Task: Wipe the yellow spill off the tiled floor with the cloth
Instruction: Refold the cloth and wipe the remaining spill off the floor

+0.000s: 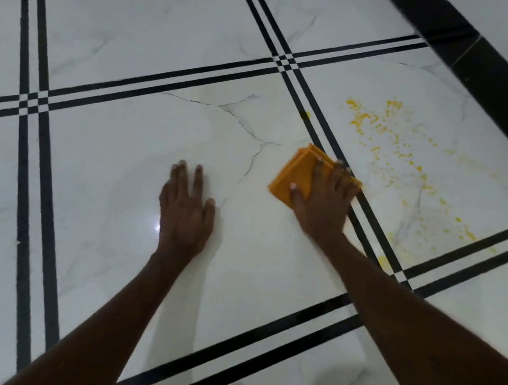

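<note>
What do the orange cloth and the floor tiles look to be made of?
The cloth looks like a soft matte fabric, perhaps microfibre: it is folded into flat layers whose edges show. The floor tiles look like glazed ceramic or polished marble, hard to tell which: glossy white with grey veins, black stripes and a bright glare spot by the left hand.

Your two arms come in from the bottom of the frame, bare to the edge, with no sleeves. Your left hand (pixel 186 212) and right hand (pixel 322 197) carry short pale nails, ungloved, without rings or watch.
</note>
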{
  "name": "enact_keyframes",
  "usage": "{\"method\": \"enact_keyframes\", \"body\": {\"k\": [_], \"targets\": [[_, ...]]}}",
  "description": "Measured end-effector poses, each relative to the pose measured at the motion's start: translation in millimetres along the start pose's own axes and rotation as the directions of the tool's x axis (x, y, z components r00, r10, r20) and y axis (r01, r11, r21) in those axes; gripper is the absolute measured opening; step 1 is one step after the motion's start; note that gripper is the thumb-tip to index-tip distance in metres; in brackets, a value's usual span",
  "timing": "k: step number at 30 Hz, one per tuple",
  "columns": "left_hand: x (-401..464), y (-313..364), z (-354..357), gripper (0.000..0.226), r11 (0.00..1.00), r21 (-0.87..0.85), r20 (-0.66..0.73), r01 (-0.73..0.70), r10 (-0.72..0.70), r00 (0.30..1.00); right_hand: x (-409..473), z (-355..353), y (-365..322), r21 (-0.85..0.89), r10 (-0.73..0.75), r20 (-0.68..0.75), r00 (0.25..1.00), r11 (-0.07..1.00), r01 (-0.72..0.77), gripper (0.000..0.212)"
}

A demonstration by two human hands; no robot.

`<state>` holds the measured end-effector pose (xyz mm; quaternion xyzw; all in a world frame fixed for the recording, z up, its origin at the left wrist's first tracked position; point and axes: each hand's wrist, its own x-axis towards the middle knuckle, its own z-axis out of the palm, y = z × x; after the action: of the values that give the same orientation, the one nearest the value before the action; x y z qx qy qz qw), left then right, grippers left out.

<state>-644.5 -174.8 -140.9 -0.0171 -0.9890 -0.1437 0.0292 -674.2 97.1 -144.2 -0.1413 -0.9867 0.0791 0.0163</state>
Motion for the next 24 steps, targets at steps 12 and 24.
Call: {"method": "enact_keyframes", "body": {"k": [12,24], "targets": [[10.2,-5.0,12.3,0.068,0.994,0.111,0.035,0.0,-0.004,0.999,-140.6,-13.7,55.2,0.047,0.156,0.064,0.986,0.986,-0.159,0.087],[12.8,-8.1,9.5,0.069,0.992,0.124,0.066,-0.014,0.006,0.998,-86.5,2.9,-26.4,0.084,-0.142,0.036,0.989,0.987,0.138,0.081]]}}
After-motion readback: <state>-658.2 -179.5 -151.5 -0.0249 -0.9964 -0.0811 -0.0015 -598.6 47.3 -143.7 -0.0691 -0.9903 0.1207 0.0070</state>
